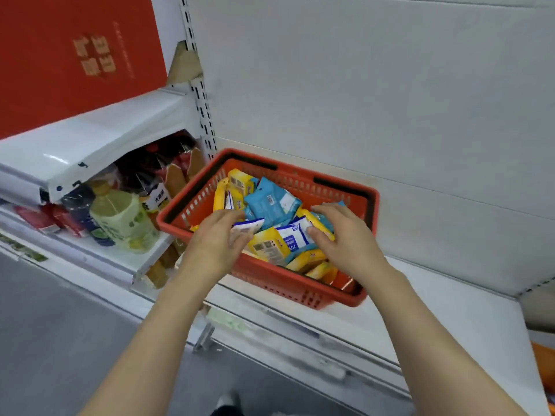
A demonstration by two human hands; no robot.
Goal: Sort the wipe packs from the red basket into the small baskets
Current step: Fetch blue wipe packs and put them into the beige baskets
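- We take the red basket (279, 280) as our landmark; it stands on a white shelf (450, 319), its far rim close to the white back wall (390, 100).
- The wipe packs (271, 205) lie piled inside the basket: blue ones toward the far side, yellow ones toward the near rim and the left wall, and white-and-blue ones between.
- Our left hand (217, 238) reaches over the near left rim of the basket and pinches a white-and-blue pack (247, 226) between thumb and fingers.
- Our right hand (345, 235) is above the right half of the basket; its fingers curl over the packs there, and the thumb presses on a white-and-blue pack (295, 235). We cannot tell if it really grips this pack.
- Right of the basket the shelf is bare up to its edge, and the near right corner of the basket stands close to the front edge of the shelf.
- Left of the basket, just beside its left wall, a lower shelf (99, 253) holds bottles (120, 217), and another shelf board hangs over them.
- Above and far left of the basket is a red panel (75, 55).
- We see no small baskets in this view.
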